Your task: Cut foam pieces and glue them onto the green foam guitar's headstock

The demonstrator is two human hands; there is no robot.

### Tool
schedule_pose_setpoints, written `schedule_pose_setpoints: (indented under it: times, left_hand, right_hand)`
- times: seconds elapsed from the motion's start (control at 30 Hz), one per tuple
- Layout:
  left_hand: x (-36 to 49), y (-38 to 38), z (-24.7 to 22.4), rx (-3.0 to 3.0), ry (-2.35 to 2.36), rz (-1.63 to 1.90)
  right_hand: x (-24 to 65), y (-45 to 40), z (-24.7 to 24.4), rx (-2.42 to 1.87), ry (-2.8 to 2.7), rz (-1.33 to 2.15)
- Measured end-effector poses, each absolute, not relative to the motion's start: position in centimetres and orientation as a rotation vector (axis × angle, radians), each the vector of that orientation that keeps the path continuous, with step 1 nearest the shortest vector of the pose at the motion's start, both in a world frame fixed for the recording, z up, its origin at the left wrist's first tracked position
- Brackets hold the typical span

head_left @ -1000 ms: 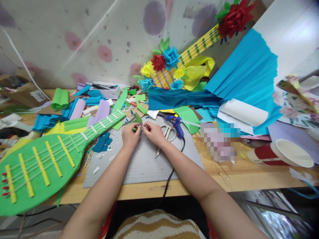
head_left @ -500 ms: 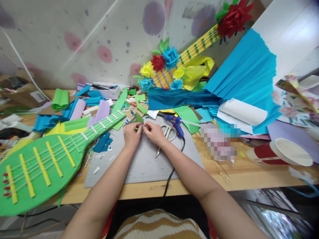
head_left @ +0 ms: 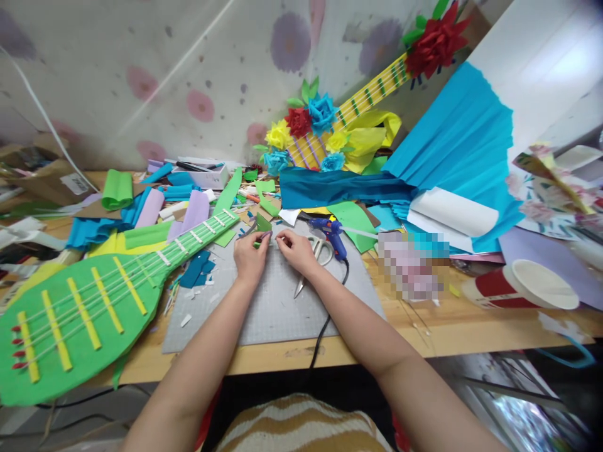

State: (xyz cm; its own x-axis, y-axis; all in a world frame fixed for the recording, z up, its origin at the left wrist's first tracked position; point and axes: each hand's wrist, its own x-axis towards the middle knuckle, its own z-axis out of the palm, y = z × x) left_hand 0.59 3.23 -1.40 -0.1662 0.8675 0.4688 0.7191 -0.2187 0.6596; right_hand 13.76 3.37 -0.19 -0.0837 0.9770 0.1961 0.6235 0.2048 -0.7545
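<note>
While pinching with left hand (head_left: 250, 256) near green paper (head_left: 264, 223), now parted slightly from right hand (head_left: 296, 252), likewise pinched; cannot tell contents of either; probably allows separate handling.

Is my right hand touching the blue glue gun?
Apart. The head view shows a gap between my right hand and the blue glue gun, with the scissors' handles and gray mat showing between them.

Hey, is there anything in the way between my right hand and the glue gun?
Yes, the scissors: their handles lie on the mat between your right hand and the glue gun.
</note>
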Motion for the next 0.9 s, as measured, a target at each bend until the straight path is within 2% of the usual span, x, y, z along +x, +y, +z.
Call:
schedule_pose_setpoints:
  times: [0.9]
  left_hand:
    - [0.67, 3.19, -1.51, 1.876, 1.809, 1.266]
  right_hand:
    - [13.26, 3.07, 0.15, -1.472, -1.837, 0.633]
